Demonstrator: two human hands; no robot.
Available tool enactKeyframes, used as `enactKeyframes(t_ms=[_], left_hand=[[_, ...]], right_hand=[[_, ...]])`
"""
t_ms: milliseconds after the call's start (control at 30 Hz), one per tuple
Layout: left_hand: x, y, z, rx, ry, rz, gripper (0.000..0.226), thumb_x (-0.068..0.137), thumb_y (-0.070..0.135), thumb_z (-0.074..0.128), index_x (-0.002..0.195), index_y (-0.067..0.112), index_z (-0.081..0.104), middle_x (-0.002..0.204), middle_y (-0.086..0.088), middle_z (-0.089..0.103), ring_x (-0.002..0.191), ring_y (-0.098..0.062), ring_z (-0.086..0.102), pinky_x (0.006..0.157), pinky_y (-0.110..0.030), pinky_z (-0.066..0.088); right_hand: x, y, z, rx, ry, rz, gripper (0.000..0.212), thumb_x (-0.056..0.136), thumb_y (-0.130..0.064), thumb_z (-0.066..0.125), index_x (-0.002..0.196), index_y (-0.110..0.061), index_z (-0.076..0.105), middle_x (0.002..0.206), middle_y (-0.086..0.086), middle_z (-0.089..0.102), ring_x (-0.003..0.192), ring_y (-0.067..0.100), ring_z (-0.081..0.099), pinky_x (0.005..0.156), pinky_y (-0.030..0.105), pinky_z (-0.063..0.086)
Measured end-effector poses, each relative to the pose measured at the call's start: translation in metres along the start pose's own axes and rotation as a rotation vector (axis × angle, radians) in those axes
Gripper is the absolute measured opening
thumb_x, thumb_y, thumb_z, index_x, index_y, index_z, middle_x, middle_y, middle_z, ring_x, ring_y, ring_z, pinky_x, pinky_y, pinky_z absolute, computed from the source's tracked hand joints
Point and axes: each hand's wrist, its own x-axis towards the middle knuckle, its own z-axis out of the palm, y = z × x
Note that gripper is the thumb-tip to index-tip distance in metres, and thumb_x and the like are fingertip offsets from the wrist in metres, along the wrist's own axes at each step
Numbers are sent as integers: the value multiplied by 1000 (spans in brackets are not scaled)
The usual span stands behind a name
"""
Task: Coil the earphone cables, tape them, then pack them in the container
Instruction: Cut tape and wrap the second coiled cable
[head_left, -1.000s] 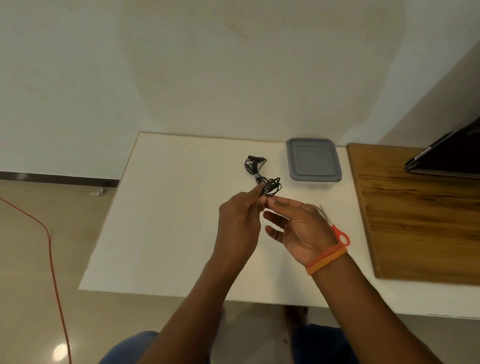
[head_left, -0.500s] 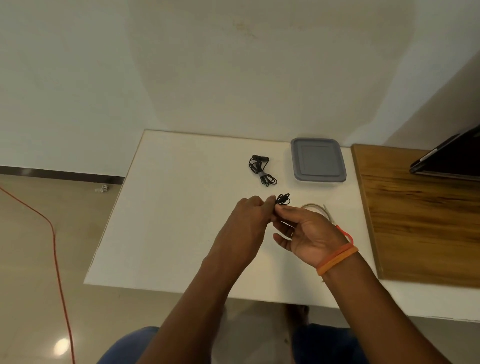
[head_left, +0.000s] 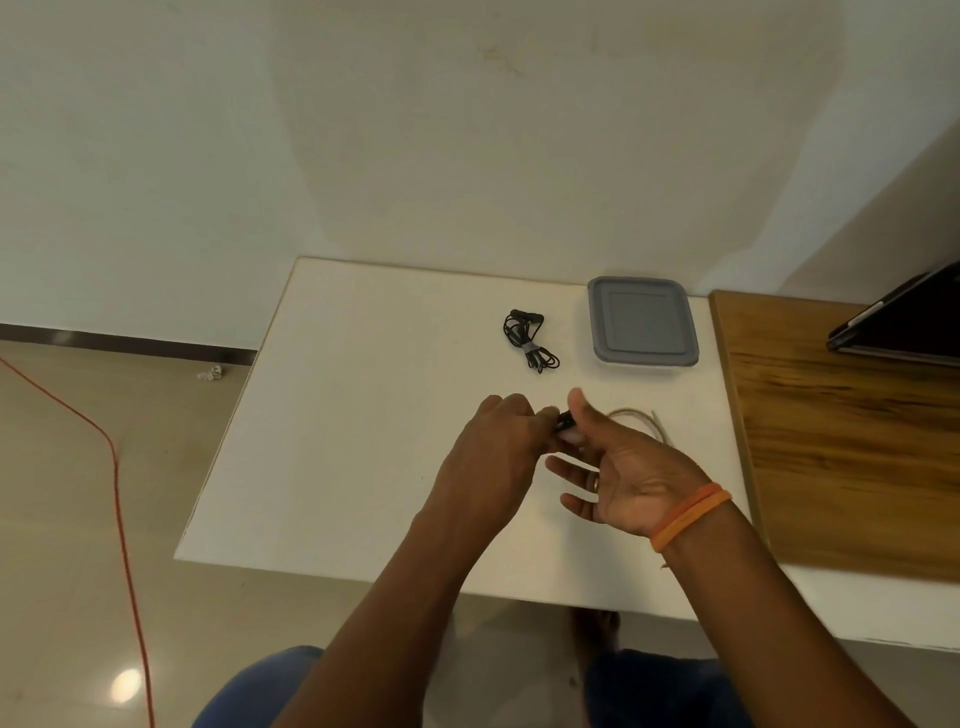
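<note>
Two hands pinch one small coiled earphone cable (head_left: 563, 420) above the bench (head_left: 363, 441).
Left hand (head_left: 498, 452) and right hand (head_left: 623, 467) each hold a narrow grip on it; keep loops tight before taping, the closed container (head_left: 643, 322) well apart.

bare table (head_left: 337, 441) left, container (head_left: 643, 322) far right

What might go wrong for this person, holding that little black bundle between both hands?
The coiled earphone is pinched only at the fingertips of the left hand and right hand; if that grip loosens, it may spring open. The container has its lid on, so packing needs a free hand. The tape roll lies partly behind the right hand.
</note>
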Motion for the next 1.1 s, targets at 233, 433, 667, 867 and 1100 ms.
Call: enactKeyframes(t_ms=[233, 433, 667, 867, 1100], left_hand=[[3, 4, -10, -275, -18, -106, 26, 99, 16, 56, 120, 17, 71, 76, -8, 60, 74, -20, 54, 64, -31, 42], [5, 9, -20, -569, -12, -279, 21, 100, 29, 55, 105, 23, 74, 62, 4, 44, 61, -6, 43, 56, -18, 31], [6, 4, -19, -732, -18, -334, 21, 99, 29, 56, 106, 28, 76, 66, -5, 52, 63, -7, 42, 60, -25, 33], [5, 4, -21, -697, -12, -316, 18, 98, 27, 58, 92, 27, 75, 68, -10, 58, 57, -5, 42, 55, -21, 31], [5, 7, -21, -848, 64, -380, 23, 96, 14, 62, 113, 21, 75, 95, 2, 74, 89, -11, 67, 79, -28, 51]], right_hand=[[-2, -17, -17, -41, -82, 62, 86, 75, -81, 42, 95, -5, 77, 106, 7, 74, 109, 25, 61, 95, 49, 43], [-3, -24, -23, -290, 75, -349, 21, 93, -23, 57, 103, -12, 73, 102, 5, 74, 106, 29, 65, 87, 42, 52], [3, -34, -22, -507, -180, -840, 39, 81, -1, 71, 116, -19, 68, 118, -4, 68, 100, 19, 68, 76, 26, 58], [10, -35, -25, -573, -151, -885, 20, 79, -12, 71, 99, -12, 74, 94, 2, 73, 86, 20, 71, 66, 24, 58], [7, -35, -25, -426, -196, -719, 19, 81, -14, 68, 99, -10, 73, 90, 6, 75, 86, 23, 72, 63, 30, 59]])
